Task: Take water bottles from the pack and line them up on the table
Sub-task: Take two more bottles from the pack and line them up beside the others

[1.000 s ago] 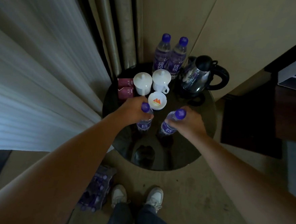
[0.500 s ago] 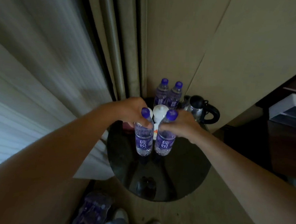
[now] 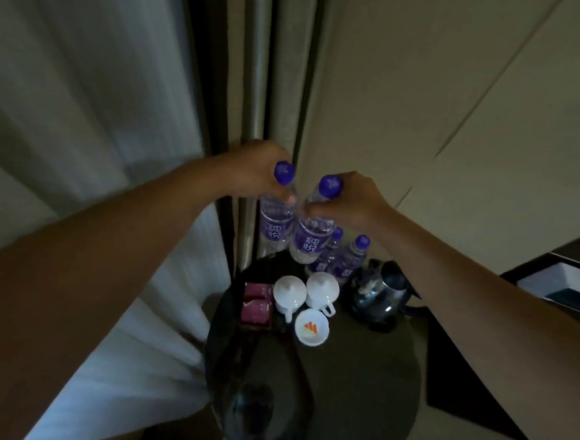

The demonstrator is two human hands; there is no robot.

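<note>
Aloft near the table (image 3: pixel 356 379), hands full: left hand (image 3: pixel 251 169) round left bottle (image 3: pixel 274 229), right hand (image 3: pixel 355 203) round right bottle (image 3: pixel 309 241).

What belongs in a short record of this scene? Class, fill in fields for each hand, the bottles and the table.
Left hand: grips left bottle at its neck
Right hand: grips right bottle at its neck
Standing bottles: two, at the far edge of the table
Also on table: two white cups, kettle, small dish, red packets

Two purple-capped bottles (image 3: pixel 309 241) aloft, seemingly touching
</note>
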